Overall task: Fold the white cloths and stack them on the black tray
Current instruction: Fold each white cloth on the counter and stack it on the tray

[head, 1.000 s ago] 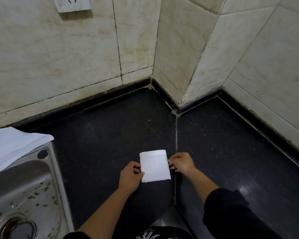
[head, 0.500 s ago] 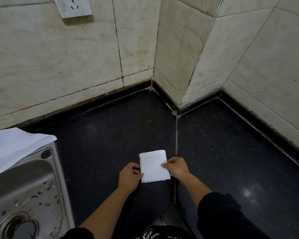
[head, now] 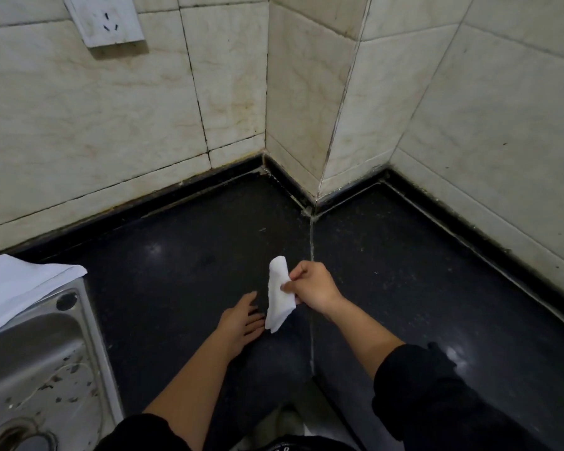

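A small folded white cloth (head: 279, 296) hangs lifted off the black counter (head: 176, 271), pinched at its right edge by my right hand (head: 313, 288). My left hand (head: 241, 320) lies flat on the counter just left of the cloth, fingers straight, holding nothing. More white cloth (head: 17, 288) lies spread at the far left, draped over the sink's back edge. No black tray is in view.
A steel sink (head: 36, 369) fills the lower left corner. Tiled walls (head: 111, 125) close the counter at the back and right, with a jutting wall corner (head: 319, 190) in the middle. A wall socket (head: 105, 19) sits at the upper left.
The folded cloth lay flat between both hands; now my right hand has lifted it off the counter and my left hand has let go and flattened.
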`<state>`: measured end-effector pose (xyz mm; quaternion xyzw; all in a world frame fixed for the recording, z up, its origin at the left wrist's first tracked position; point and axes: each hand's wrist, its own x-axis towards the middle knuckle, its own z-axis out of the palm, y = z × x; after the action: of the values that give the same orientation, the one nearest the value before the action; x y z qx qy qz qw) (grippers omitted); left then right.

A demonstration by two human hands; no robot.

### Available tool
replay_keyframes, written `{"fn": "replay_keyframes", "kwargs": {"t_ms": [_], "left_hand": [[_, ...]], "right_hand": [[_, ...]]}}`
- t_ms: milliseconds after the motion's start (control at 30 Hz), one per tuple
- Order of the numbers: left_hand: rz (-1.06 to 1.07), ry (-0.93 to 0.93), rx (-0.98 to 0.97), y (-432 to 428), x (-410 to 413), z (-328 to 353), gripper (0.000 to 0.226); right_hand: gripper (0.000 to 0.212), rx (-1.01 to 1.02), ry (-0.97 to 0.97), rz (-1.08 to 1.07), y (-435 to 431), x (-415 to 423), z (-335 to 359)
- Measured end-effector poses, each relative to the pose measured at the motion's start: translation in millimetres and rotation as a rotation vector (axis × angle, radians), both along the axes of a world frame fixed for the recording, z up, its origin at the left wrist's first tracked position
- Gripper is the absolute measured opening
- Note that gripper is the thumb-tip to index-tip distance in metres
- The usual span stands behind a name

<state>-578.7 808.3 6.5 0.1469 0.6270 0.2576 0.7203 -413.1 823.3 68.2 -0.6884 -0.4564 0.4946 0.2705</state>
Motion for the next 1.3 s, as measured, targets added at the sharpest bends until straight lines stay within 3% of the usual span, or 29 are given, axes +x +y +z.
{"fn": "replay_keyframes", "kwargs": {"t_ms": [100, 267, 433, 667, 833, 1100, 1300], "left_hand": [[-0.018, -0.193, -0.039, -3.2, 10.4, 4.4, 0.052], [0.013, -0.431, -0.009, -10.5, 37.2, 18.0, 0.037], [-0.229, -0.379, 0.106, -17.1, 68.5, 30.6, 0.027], [-0.652, -0.291, 0.197, -42.0, 130.6, 43.9, 0.040], [-0.885, -0.323, 0.230, -98.7, 187.0, 67.8, 0.033], [-1.147, -0.390, 0.263, -222.2, 280.4, 104.5, 0.033], [-1.322, -0.390, 0.267, -341.7, 335.5, 113.3, 0.032]], "right_hand": [[0.016, 0.008, 0.097, -0.081, -8.2, 11.5, 13.6], [0.014, 0.008, 0.234, -0.255, -36.6, 42.2, 29.6], [0.016, -0.015, 0.301, -0.444, -81.5, 82.6, 25.7], [0.013, -0.044, 0.505, -0.786, -188.2, 122.8, 27.4], [0.034, -0.007, 0.542, -1.020, -279.9, 149.5, 33.5], [0.010, 0.168, 0.566, -1.331, -427.9, 190.7, 51.6], [0.021, 0.232, 0.488, -1.427, -563.8, 220.8, 66.7]]}}
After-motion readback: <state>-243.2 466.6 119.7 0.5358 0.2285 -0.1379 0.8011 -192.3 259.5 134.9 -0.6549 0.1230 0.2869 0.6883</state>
